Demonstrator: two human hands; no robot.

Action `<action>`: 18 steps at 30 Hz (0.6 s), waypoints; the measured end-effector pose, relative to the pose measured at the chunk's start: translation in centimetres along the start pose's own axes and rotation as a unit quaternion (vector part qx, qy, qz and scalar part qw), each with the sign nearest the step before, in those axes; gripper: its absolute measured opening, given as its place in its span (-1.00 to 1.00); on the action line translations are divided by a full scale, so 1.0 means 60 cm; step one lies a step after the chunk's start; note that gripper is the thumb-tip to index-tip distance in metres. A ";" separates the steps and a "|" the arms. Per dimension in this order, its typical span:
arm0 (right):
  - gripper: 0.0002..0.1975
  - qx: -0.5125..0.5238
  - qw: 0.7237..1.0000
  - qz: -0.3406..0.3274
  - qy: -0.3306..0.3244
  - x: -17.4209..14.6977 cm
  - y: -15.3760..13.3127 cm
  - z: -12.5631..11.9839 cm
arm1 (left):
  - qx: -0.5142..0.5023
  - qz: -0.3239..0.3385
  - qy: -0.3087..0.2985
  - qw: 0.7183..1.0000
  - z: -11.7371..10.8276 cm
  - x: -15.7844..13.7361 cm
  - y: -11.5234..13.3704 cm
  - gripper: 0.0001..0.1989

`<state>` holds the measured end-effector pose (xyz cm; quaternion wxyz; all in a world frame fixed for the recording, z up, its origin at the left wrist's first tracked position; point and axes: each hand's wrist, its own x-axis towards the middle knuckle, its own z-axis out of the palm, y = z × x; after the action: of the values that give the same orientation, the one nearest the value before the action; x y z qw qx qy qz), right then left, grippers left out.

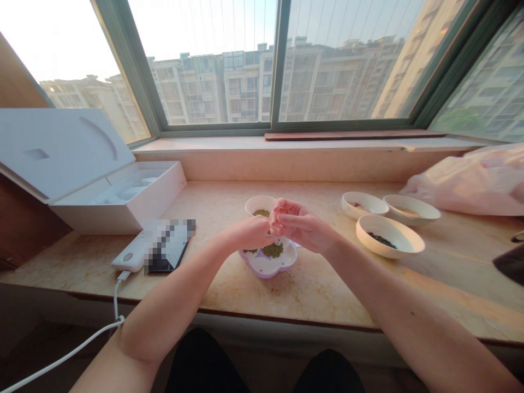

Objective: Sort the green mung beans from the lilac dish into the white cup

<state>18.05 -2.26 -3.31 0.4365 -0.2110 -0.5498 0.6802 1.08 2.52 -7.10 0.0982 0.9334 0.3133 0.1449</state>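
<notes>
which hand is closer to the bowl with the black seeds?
Right. The right hand is just left of the bowl with the black seeds, over the lobed dish of green beans. The left hand sits further left, beyond the right hand.

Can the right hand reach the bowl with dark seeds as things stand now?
Probably yes. The right hand is above the purple dish, and bare counter lies between it and the dark-seed bowl.
</notes>
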 end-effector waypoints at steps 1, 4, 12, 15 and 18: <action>-0.69 0.005 1.000 0.000 -0.006 0.000 0.001 0.000 | 0.003 0.009 -0.016 1.000 -0.002 -0.002 0.000 -0.88; -0.71 0.011 1.000 0.002 -0.018 0.000 0.004 -0.002 | 0.003 0.019 -0.048 0.999 -0.010 -0.006 0.005 -0.90; -0.70 0.007 1.000 0.011 -0.022 0.001 0.004 -0.003 | -0.019 0.005 -0.086 0.996 -0.016 -0.006 0.017 -0.78; -0.71 0.013 1.000 0.008 -0.010 0.002 0.002 -0.001 | -0.028 0.005 -0.085 0.996 -0.015 -0.007 0.018 -0.70; -0.72 -0.001 1.000 -0.002 0.025 0.005 0.001 0.000 | -0.038 0.020 -0.089 0.995 -0.017 -0.008 0.022 -0.75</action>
<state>17.84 -2.01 -3.33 0.4516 -0.2272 -0.5399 0.6731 1.13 1.30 -5.86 0.1579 0.9442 0.2791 0.0746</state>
